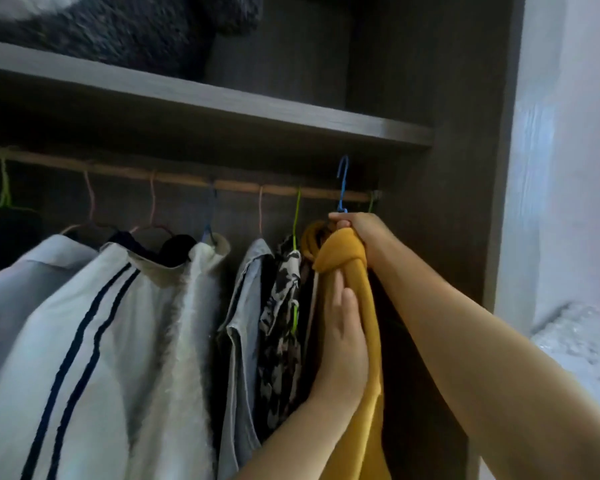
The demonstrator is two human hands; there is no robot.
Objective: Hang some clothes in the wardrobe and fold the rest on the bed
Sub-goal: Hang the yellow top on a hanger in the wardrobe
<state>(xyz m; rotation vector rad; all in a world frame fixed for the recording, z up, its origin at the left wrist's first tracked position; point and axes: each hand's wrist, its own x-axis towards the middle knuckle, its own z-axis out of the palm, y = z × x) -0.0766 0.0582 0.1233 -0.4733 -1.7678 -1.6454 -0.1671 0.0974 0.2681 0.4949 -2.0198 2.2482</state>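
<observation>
dark grey fuzzy blanket (125, 26) at 11 o'clock, on shelf | pale bluish-white wall (568, 133) at 3 o'clock

My view is dim inside the dark grey wood-grain wardrobe (458, 98), and deep shadow fills the space under its shelf, where the thin wooden hanging rail (243, 186) barely stands out. The light comes from my right: the pale wall (568, 133) there is washed out to a bluish white with little detail. It falls on the upper side of the right forearm, while the mustard-yellow knitted garment (357, 306) stays saturated but soft. The whole frame is slightly blurred, most of all the white garment with dark blue stripes (94, 341) at the lower left and the fuzzy dark grey bundle (118, 26) on the shelf. The shelf edge bends with wide-angle distortion.
</observation>
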